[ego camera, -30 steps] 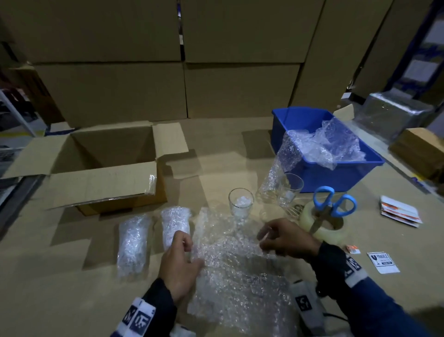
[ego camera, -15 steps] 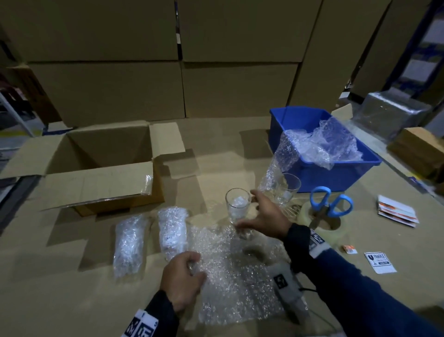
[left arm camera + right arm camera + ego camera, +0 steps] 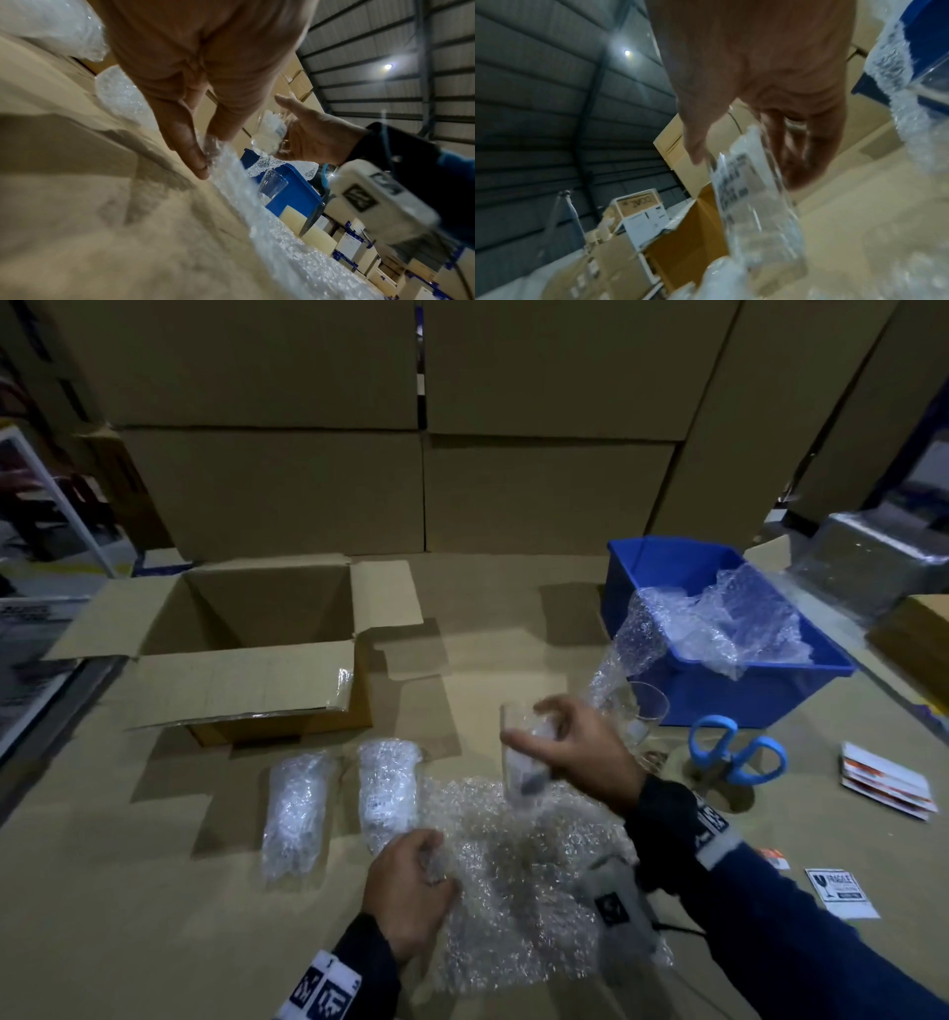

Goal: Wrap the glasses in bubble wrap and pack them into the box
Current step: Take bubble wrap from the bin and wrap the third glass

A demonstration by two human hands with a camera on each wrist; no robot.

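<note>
Step in hand, judged: third glass being brought to the bubble wrap sheet for wrapping; two wrapped bundles already lying side by side near the middle of the desk, just left of the sheet, not yet packed. Cardboard box standing open toward the far left corner of the desk, flaps spread, interior not visible enough to tell contents. Fourth glass, unwrapped, standing just in front of the blue bin toward the right edge

Right hand: raised above the far edge of the sheet, fingers and thumb curled round the glass, gripping it about mid-body; glass tilted, base lowest, clear of the sheet; a wad of wrap visible inside it. Wrist bent downward, forearm reaching in from the near right

Left hand: low at the left edge of the sheet, fingertips pinching a fold of the wrap between thumb and fingers, confirmed in the left wrist view; remainder of the sheet lying flat toward the near edge

Next move, judged: glass to be laid on its side across the sheet near the pinched edge, then rolled. Care required with the grip, the glass being smooth. Scissors on a tape roll by the right edge, within reach for sealing
</note>
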